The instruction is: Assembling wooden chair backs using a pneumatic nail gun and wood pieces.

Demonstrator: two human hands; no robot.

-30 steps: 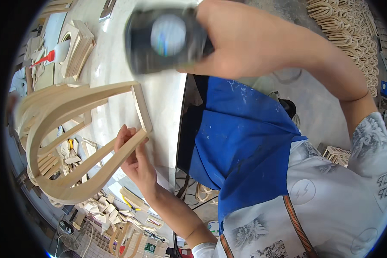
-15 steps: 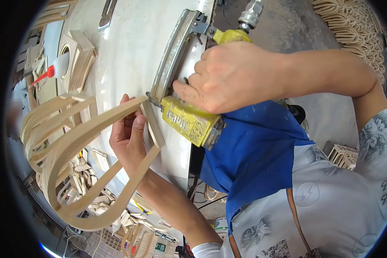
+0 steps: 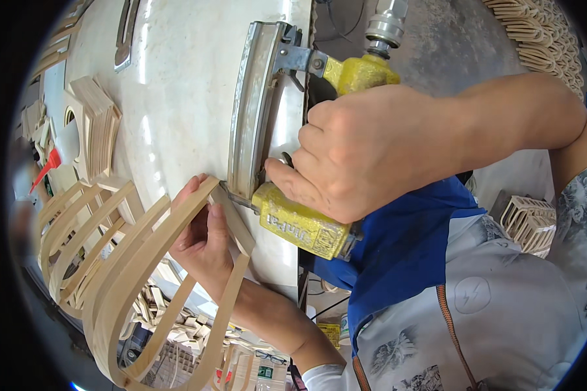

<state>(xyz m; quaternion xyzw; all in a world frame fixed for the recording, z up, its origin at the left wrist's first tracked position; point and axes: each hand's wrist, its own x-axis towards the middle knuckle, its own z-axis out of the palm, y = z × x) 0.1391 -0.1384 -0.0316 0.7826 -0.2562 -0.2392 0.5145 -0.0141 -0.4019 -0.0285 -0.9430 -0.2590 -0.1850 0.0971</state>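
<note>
My right hand (image 3: pixel 372 146) is wrapped round the grip of a yellow air nail gun (image 3: pixel 300 225) with a long silver magazine and a metal hose coupling at its rear. The gun's nose rests at the upper corner of a U-shaped bent-wood frame (image 3: pixel 231 293), where a short crosspiece joins the curved side. My left hand (image 3: pixel 205 238) holds this frame near that corner, thumb on the inner side and fingers behind. Part of the left fingers is hidden by the wood. Similar curved frames (image 3: pixel 65 260) stand just to the left.
The pale worktop (image 3: pixel 182 85) carries stacked wooden pieces (image 3: pixel 98 120), a red-tipped bottle (image 3: pixel 49 166) and a slotted metal part (image 3: pixel 126 32). Wood offcuts (image 3: pixel 186 326) lie below. Bent wooden parts (image 3: pixel 535 39) are piled at the far right; a slatted wooden item (image 3: pixel 531 221) sits lower.
The frame, both hands and the nail gun appear lower in view and slightly to the right. The frame has turned a little, and the nose stays at its corner.
</note>
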